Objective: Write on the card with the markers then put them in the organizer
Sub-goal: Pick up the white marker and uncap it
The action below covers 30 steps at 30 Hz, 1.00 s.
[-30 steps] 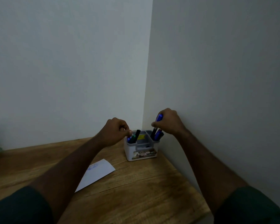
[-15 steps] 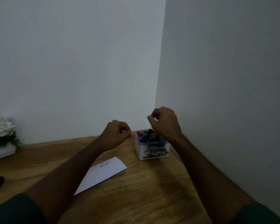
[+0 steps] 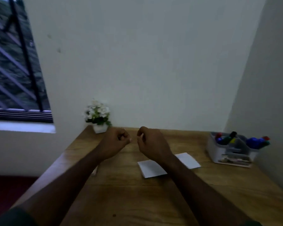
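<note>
— What are the hands doing?

— The left hand (image 3: 116,141) is hovering over the wooden counter (image 3: 153,201) with its fingers curled into a fist, holding nothing. The right hand (image 3: 151,144) is hanging just beside it, fingers also curled in and gripping nothing. The two are near each other but apart.

— Where is the card lying?

— The white card (image 3: 151,168) is resting flat on the counter, with the right forearm crossing over its middle.

— And the markers?

— The markers (image 3: 227,139) are standing in the grey organizer (image 3: 232,154), which is sitting at the right of the counter near the side wall, well apart from both hands. Red, blue, green and black caps are showing above its rim.

— Anything else?

— A small pot of white flowers (image 3: 97,115) is sitting at the counter's far left corner, and a barred window (image 3: 15,70) is showing at the left.
</note>
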Tool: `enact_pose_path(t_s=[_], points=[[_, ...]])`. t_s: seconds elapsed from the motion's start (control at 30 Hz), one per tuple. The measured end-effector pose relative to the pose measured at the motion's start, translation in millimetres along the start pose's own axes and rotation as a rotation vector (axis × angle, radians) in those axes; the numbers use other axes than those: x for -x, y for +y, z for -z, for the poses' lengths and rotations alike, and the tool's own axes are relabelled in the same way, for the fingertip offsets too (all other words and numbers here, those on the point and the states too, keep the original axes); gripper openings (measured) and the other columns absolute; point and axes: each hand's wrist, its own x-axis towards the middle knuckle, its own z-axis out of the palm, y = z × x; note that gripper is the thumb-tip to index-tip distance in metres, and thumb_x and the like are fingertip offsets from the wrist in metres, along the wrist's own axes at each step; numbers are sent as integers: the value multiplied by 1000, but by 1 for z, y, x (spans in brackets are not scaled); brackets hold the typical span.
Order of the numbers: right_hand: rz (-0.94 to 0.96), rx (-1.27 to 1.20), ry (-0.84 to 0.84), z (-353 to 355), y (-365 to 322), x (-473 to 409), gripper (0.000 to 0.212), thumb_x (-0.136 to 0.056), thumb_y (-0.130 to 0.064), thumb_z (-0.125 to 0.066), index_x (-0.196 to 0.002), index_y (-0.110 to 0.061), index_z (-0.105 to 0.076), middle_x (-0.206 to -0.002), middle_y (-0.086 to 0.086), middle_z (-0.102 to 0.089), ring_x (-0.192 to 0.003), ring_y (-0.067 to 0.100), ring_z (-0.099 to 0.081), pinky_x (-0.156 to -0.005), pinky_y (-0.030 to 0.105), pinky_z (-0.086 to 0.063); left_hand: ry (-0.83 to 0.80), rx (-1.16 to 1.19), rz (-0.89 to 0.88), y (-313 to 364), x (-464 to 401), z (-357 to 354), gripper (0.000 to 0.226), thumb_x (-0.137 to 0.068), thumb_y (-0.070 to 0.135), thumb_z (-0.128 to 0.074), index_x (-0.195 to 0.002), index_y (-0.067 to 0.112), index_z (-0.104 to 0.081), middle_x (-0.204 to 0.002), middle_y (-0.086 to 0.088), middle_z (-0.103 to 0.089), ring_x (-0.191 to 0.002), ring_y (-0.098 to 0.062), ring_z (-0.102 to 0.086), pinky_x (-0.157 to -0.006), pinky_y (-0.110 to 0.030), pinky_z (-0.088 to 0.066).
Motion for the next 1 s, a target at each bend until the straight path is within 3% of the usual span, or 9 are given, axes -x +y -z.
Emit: enact_pose_path(t_s=[0.17,0.33,0.43,0.5,0.57,0.67,0.77,0.87,1.0], points=[[-16,-114,-142,-59,-55,-4,16,-90,-29,-58,-92,-16,-67,-91,3,-68,-86,19,-63,-73,30,-49,134,-76,161,-61,35,51,21,-86,15,-70,-66,9,-66,-61,-5,-64,-60,-13,-61,-59,-27,-44],[-153,-54,-416,-100,-102,-5,52,-88,-52,-60,-120,-11,-57,-120,11,-56,-110,30,-55,-84,37,-48,185,-109,278,-93,54,68,20,-90,5,-59,-84,17,-73,-78,2,-70,-77,-7,-64,-68,-22,-46],[-168,6,-411,-105,-113,-12,35,-94,-28,-61,-122,-8,-56,-127,14,-55,-113,31,-56,-87,39,-50,152,-114,263,-98,58,66,20,-92,9,-58,-88,23,-71,-85,6,-70,-83,-6,-63,-72,-27,-46],[-161,15,-404,-100,-110,-18,25,-96,-15,-57,-119,-5,-59,-127,15,-57,-113,30,-58,-88,36,-50,169,-147,251,-102,56,64,11,-91,30,-59,-95,29,-69,-92,11,-68,-86,-8,-62,-79,-34,-50],[-149,23,-380,-89,-101,-21,26,-97,-12,-55,-121,-4,-59,-127,15,-59,-112,28,-59,-85,33,-48,210,-164,239,-102,50,58,28,-86,51,-50,-103,33,-64,-96,14,-66,-87,-9,-60,-82,-41,-50],[-114,74,-307,-63,-74,-20,27,-97,-17,-53,-122,-9,-58,-122,11,-60,-102,24,-60,-76,31,-46,243,-20,127,-85,36,43,25,-88,47,-52,-99,28,-64,-88,8,-66,-80,-8,-60,-74,-38,-52],[-29,227,-217,-34,-31,-6,26,-102,-31,-44,-119,-14,-54,-109,7,-64,-84,23,-59,-65,31,-40,151,165,37,-55,20,17,15,-98,26,-53,-90,22,-65,-80,1,-66,-74,-8,-61,-70,-33,-49],[15,350,-214,-8,15,12,30,-104,-42,-39,-115,-19,-54,-100,2,-64,-74,17,-55,-60,31,-39,-20,305,-9,-22,6,-17,19,-100,28,-49,-98,22,-67,-84,3,-67,-79,-6,-62,-72,-25,-48],[-16,354,-286,12,58,34,27,-105,-38,-38,-118,-19,-52,-109,3,-63,-83,18,-55,-67,29,-35,-162,285,-160,11,-9,-59,21,-96,26,-59,-114,25,-69,-103,15,-70,-96,-3,-64,-80,-22,-50]])
